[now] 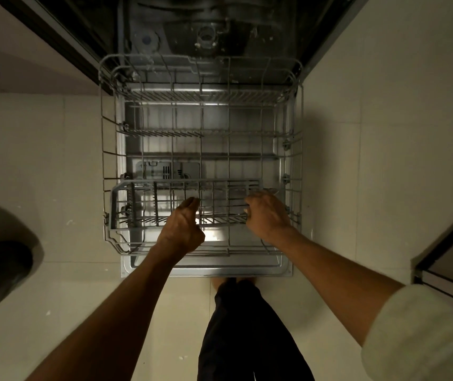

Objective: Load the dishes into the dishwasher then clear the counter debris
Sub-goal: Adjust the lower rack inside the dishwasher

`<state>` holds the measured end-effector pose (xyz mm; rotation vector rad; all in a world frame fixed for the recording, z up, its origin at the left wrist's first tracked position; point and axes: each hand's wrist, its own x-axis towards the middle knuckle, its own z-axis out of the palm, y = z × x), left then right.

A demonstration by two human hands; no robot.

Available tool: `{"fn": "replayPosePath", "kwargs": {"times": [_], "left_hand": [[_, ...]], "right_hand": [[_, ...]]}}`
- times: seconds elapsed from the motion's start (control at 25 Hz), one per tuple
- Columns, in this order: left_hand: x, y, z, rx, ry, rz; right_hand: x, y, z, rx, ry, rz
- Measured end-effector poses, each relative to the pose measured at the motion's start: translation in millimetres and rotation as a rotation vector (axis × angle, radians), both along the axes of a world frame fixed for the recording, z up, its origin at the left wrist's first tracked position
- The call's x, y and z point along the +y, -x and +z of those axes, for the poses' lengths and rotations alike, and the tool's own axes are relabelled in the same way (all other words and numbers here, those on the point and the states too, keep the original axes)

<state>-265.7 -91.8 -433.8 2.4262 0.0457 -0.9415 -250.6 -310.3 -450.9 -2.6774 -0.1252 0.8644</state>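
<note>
Both hands curled on basket point(186, 204), L point(185, 225), R point(268, 215)

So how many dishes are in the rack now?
0. The pulled-out rack shows only bare wires, and so does the small basket that the left hand and right hand are at. The dark tub behind could hide some.

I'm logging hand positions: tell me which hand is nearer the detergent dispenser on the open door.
Left. The left hand sits just below and right of the detergent dispenser, at the small wire basket. The right hand grips the basket's right end, farther away.
</note>
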Motion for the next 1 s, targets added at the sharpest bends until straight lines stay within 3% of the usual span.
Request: {"fn": "replayPosePath", "kwargs": {"times": [0.28,0.56,0.84,1.0], "left_hand": [[15.5,-22.2,110.2,-0.134,-0.137,-0.100],[71.0,-61.6,244.4,-0.252,-0.194,0.019],[197.3,-89.5,374.2,-0.469,-0.267,0.191],[292.1,-95.4,451.9,-0.558,-0.272,0.153]], "right_hand": [[54.5,-21.4,117.7,-0.031,-0.022,0.129],[149.9,-57.6,261.1,-0.220,-0.106,0.183],[284.4,-101.6,383.6,-0.456,-0.146,0.294],[380.1,-106.2,458.2,-0.520,-0.179,0.283]]}}
